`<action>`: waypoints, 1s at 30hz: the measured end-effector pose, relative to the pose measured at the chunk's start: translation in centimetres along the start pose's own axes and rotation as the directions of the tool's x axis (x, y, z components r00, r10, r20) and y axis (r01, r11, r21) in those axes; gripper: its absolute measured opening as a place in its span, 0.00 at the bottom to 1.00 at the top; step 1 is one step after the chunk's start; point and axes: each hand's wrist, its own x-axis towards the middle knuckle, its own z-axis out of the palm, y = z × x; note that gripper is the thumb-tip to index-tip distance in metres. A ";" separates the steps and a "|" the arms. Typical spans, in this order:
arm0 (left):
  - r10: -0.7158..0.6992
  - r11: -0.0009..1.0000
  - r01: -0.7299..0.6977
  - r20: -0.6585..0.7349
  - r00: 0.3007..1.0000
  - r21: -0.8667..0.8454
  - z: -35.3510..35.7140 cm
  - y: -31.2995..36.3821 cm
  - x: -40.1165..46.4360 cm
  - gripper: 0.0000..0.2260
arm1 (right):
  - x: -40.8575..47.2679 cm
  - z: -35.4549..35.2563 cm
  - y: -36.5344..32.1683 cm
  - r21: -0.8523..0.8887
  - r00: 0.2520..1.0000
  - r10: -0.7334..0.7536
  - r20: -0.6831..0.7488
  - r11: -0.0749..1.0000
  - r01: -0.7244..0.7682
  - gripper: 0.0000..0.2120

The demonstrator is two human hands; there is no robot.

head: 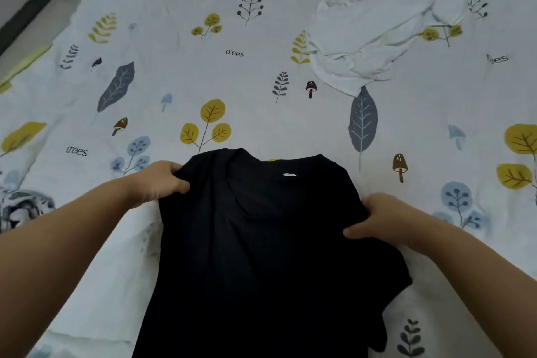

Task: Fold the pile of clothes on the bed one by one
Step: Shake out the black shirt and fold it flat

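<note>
A black T-shirt (261,256) hangs in front of me over the bed, collar away from me, a small white label showing inside the neck. My left hand (158,182) grips its left shoulder with curled fingers. My right hand (377,219) grips the right shoulder, where the cloth is bunched and a sleeve droops below. Crumpled white clothes (374,29) lie in a heap at the far right of the bed.
The bed carries a pale sheet (232,90) printed with leaves, trees and mushrooms. A grey patterned cloth (23,206) shows at the left edge. The floor and a dark skirting strip (26,6) are at the top left.
</note>
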 end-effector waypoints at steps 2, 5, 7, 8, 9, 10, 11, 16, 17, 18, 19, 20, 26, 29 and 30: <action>0.049 0.996 -0.049 -0.011 0.999 -0.077 -0.4 -0.1 -0.4 0.05 | -0.5 0.6 0.0 0.107 0.998 -0.019 -0.062 0.994 0.025 0.08; 0.081 0.923 -0.065 0.026 0.996 -0.378 -0.8 -0.7 -1.0 0.05 | -1.7 0.5 0.3 0.434 0.994 -0.003 -0.112 0.900 0.051 0.08; 0.054 0.861 0.002 0.097 0.994 -0.508 -1.1 -1.3 -1.2 0.05 | -2.6 0.2 0.9 0.530 0.998 -0.004 -0.063 0.847 0.037 0.08; 0.041 0.870 0.015 0.103 0.994 -0.492 -1.2 -1.7 -1.1 0.05 | -3.1 0.0 1.3 0.499 0.997 0.001 -0.071 0.866 0.035 0.06; 0.026 0.907 0.005 0.068 0.997 -0.421 -1.1 -2.1 -0.9 0.03 | -3.5 -0.3 1.7 0.444 0.994 0.024 -0.110 0.896 0.027 0.04; 0.016 0.956 -0.017 -0.005 1.000 -0.294 -1.1 -2.6 -0.7 0.02 | -3.8 -0.7 2.0 0.371 0.983 0.055 -0.176 0.928 0.014 0.02; 0.018 0.991 -0.029 -0.088 0.996 -0.129 -1.0 -3.0 -0.4 0.05 | -4.1 -1.0 2.4 0.302 0.966 0.085 -0.242 0.953 -0.008 0.01; 0.039 0.869 0.075 -0.220 0.975 0.488 -0.4 -3.8 0.1 0.19 | -5.5 -0.1 3.4 0.060 0.984 0.169 -0.050 0.984 -0.166 0.05; 0.044 0.848 0.088 -0.234 0.971 0.523 -0.3 -3.5 0.0 0.19 | -5.5 0.2 3.6 -0.060 0.980 0.174 -0.095 0.982 -0.180 0.05; 0.071 0.827 0.092 -0.265 0.962 0.554 -0.3 -3.2 -0.2 0.19 | -5.4 0.3 3.9 -0.184 0.957 0.172 -0.232 0.959 -0.217 0.04; 0.134 0.807 0.081 -0.314 0.940 0.585 -0.3 -2.8 -0.3 0.17 | -5.5 0.2 4.1 -0.266 0.895 0.168 -0.414 0.918 -0.295 0.04; 0.232 0.784 0.050 -0.368 0.900 0.619 -0.3 -2.5 -0.4 0.16 | -5.7 0.1 3.9 -0.303 0.806 0.168 -0.567 0.868 -0.394 0.08; 0.745 0.578 -0.532 -0.133 0.654 0.619 1.1 0.0 -0.4 0.17 | -3.3 1.8 -0.1 -0.444 0.714 -0.241 -0.658 0.889 -0.109 0.23; 0.759 0.506 -0.586 -0.004 0.651 0.633 2.3 0.7 0.6 0.20 | -0.4 2.7 -2.9 -0.569 0.762 -0.427 -0.487 0.817 0.094 0.24; 0.742 0.509 -0.576 0.014 0.671 0.640 2.4 0.8 1.1 0.19 | 0.6 2.7 -3.4 -0.621 0.774 -0.458 -0.438 0.777 0.108 0.24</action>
